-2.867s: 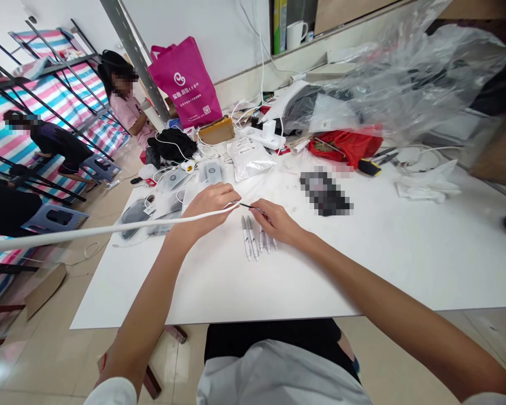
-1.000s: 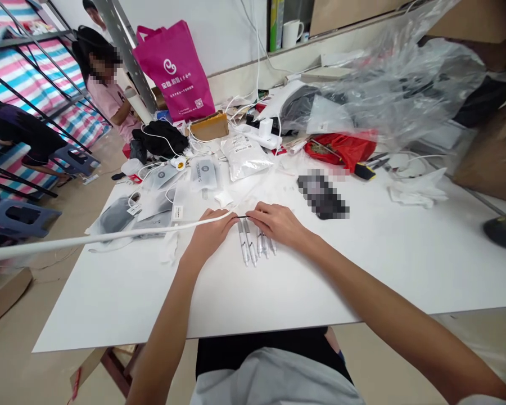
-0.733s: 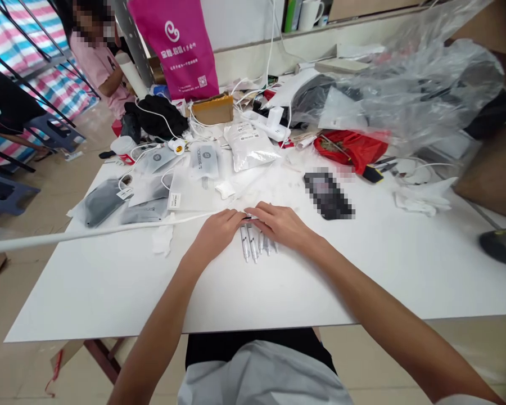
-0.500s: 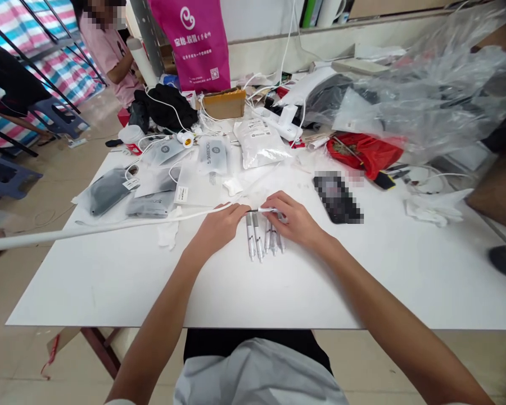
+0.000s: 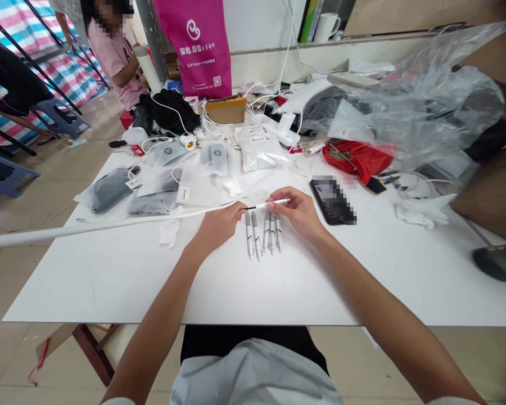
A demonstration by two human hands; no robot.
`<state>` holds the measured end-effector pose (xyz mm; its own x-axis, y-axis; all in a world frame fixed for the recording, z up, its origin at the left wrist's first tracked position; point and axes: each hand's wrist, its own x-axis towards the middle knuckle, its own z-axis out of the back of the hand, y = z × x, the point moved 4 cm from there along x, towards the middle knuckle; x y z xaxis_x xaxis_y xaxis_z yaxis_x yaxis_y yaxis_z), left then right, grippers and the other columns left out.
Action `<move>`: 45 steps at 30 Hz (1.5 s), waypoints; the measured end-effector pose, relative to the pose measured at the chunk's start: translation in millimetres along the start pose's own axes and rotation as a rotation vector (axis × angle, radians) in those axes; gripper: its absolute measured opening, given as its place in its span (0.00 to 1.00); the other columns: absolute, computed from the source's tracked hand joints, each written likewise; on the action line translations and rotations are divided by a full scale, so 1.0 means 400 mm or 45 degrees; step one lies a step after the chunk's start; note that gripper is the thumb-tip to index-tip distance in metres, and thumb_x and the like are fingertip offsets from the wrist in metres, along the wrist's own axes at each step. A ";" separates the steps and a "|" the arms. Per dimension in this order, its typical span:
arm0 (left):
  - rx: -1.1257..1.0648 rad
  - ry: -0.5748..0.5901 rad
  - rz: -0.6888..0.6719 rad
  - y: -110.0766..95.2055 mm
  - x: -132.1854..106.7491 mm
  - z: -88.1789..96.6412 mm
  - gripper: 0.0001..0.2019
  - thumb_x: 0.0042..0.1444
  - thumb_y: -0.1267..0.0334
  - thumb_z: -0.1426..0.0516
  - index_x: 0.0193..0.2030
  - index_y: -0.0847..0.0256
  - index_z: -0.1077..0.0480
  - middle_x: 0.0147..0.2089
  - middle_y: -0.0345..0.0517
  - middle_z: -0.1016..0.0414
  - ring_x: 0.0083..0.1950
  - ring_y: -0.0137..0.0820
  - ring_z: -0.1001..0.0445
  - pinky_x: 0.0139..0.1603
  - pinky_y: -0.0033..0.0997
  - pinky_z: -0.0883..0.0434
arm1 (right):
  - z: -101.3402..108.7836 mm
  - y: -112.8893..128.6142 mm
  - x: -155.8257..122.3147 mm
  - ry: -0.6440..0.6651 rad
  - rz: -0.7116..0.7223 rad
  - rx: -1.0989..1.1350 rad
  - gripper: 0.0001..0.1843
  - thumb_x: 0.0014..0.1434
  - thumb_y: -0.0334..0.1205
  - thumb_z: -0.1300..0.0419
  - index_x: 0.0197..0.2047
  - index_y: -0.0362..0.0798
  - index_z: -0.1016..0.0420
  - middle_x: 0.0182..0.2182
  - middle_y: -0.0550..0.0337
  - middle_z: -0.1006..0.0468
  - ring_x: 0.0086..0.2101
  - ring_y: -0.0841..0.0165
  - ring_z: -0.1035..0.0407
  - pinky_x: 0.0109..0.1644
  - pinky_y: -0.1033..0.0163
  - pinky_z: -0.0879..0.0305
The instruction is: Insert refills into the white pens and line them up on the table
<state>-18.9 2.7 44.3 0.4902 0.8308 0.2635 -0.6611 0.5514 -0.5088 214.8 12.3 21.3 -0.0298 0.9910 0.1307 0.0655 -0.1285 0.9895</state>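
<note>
Far left: a long white tube [image 5: 88,229] runs in from the left edge across the white desk [image 5: 362,281], ending at the left hand [image 5: 217,225]. Behind it, grey and clear packets [image 5: 152,188] lie in a loose cluster on the desk.

Left hand: palm down on the desk, fingers [image 5: 235,211] pinched together on the tube's end, where a thin dark tip sticks out toward the right.

Centre: a white pen [image 5: 272,203] is held just above the desk, lying nearly level between the two hands, its dark tip meeting the left fingertips. Beneath it, four similar white pens in a row [image 5: 262,233] lie side by side on the desk, pointing away from the person, close together.

Right hand [image 5: 301,214]: fingers clamped on the right part of the held pen, thumb and forefinger closed around the barrel; the hand's heel sits just beside the row of pens.

Right of the hand: a dark phone [image 5: 332,199] lies flat, near but not touching. Further back, a red bag [image 5: 358,157] and a large heap of clear plastic sheeting [image 5: 425,107]. Rear left, a magenta bag [image 5: 198,45] stands upright; another person sits beyond the desk corner.
</note>
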 end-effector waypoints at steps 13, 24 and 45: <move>-1.108 0.025 0.214 -0.004 0.016 -0.048 0.20 0.75 0.45 0.46 0.58 0.59 0.29 0.43 0.47 0.27 0.32 0.27 0.38 0.34 0.32 0.37 | 0.013 -0.028 0.017 -0.174 -0.353 0.691 0.17 0.49 0.41 0.19 0.38 0.51 0.19 0.36 0.62 0.20 0.35 0.73 0.26 0.42 0.70 0.20; -1.502 -0.089 0.576 -0.023 0.014 -0.064 0.20 0.65 0.48 0.33 0.54 0.62 0.21 0.46 0.55 0.17 0.44 0.34 0.19 0.27 0.27 0.45 | -0.025 -0.019 -0.006 -0.143 -0.269 0.561 0.21 0.49 0.45 0.18 0.40 0.53 0.22 0.43 0.61 0.15 0.39 0.70 0.23 0.48 0.63 0.21; -2.037 -0.017 0.917 -0.038 0.002 -0.087 0.09 0.71 0.62 0.37 0.51 0.63 0.16 0.66 0.52 0.19 0.72 0.40 0.24 0.79 0.33 0.34 | -0.062 0.042 -0.077 -0.149 0.621 -0.461 0.21 0.73 0.47 0.36 0.65 0.59 0.34 0.49 0.56 0.16 0.46 0.60 0.19 0.56 0.48 0.23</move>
<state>11.5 -7.7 23.8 0.3674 0.8595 -0.3554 0.4385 -0.4970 -0.7488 192.3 -21.2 35.3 0.0292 0.8099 0.5858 -0.2989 -0.5522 0.7783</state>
